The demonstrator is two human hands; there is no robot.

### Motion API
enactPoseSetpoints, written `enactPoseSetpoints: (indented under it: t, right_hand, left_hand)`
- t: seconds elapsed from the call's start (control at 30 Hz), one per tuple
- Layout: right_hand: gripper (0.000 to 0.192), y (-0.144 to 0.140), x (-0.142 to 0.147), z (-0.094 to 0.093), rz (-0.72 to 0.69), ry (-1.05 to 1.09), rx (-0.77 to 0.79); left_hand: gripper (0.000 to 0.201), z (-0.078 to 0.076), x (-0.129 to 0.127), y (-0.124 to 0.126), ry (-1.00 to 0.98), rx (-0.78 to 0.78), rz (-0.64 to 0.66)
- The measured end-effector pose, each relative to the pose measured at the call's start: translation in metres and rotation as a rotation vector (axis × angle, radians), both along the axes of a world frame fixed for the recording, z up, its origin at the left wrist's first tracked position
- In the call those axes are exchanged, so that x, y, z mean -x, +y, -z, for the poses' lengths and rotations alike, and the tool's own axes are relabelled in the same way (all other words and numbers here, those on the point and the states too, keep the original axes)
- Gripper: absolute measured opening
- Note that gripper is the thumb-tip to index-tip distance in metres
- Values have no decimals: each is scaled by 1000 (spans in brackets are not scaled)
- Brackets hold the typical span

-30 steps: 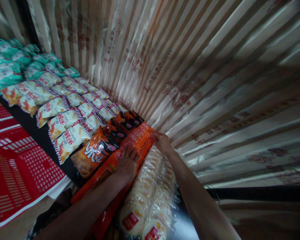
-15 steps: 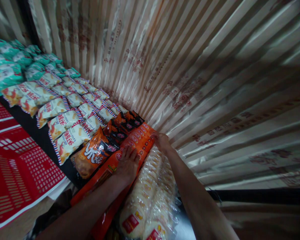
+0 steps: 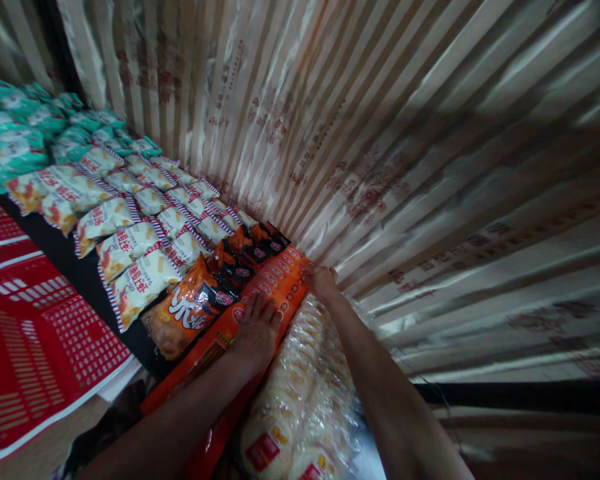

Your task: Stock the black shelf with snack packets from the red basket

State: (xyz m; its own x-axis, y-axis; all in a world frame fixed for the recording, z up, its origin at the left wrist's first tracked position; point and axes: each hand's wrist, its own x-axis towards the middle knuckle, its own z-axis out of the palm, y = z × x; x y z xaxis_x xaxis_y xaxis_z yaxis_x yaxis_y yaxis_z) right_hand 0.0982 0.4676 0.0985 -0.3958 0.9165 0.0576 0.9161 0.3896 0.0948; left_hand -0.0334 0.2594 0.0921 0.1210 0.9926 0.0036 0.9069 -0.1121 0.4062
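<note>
A long orange snack pack (image 3: 275,280) lies on a dark shelf, running from the near edge to the striped back wall. My left hand (image 3: 256,330) rests flat on its middle, fingers spread. My right hand (image 3: 321,281) touches the pack's far right corner by the wall; whether it grips is unclear. Clear bags of pale round rice crackers (image 3: 293,407) lie just right of the orange pack, under my right forearm. Orange-and-black snack bags (image 3: 193,307) sit to its left.
White bags with red-blue striped edges (image 3: 135,247) fill rows further left, then teal bags (image 3: 15,143) at the far left. A red perforated basket (image 3: 35,347) sits at the lower left. A shiny striped printed sheet (image 3: 405,153) forms the back wall.
Almost nothing moved. Both hands stay on the orange pack; the view has shifted slightly and my left hand sits a touch lower.
</note>
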Motion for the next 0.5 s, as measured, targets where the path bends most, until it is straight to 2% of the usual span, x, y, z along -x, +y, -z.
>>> enactPoseSetpoints:
  t: [0.17, 0.5]
  right_hand:
    - [20, -5, 3, -7, 64, 91, 80]
    - [16, -12, 9, -12, 75, -45, 74]
  left_hand:
    - [43, 4, -1, 0, 2, -35, -9]
    - [43, 8, -1, -1, 8, -69, -12]
